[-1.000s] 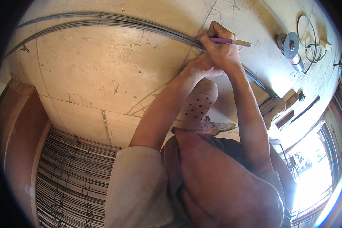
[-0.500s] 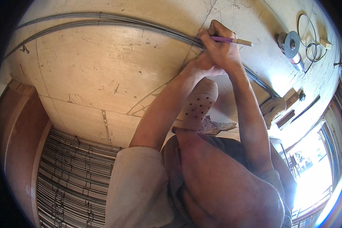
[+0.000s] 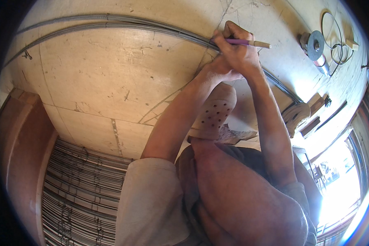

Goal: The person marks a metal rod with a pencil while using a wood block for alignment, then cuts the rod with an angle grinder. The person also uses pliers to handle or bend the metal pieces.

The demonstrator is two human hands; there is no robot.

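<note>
My right hand (image 3: 238, 47) grips a purple marker-like stick (image 3: 242, 42) with a tan end, held sideways over a bundle of long grey rods (image 3: 147, 26) lying across the floor (image 3: 98, 74). My left hand (image 3: 223, 69) is beneath and against the right, by the rods; its fingers are mostly hidden. Just below my hands is my foot in a beige perforated clog (image 3: 213, 112), with a torn, crumpled scrap (image 3: 235, 133) beside it. The rods continue under my hands toward another beige clog (image 3: 297, 117) at the right.
An angle grinder (image 3: 315, 45) lies at upper right with a looped cord (image 3: 336, 28). Short dark and brown pieces (image 3: 309, 127) lie at the right. Many thin bars with wire loops (image 3: 82, 188) fill the lower left beside a wooden panel (image 3: 28, 156). A bright opening (image 3: 336, 184) is at lower right.
The view has shifted very slightly. My right hand with the stick has edged up a little; otherwise both hands stay in the same place and hold.
</note>
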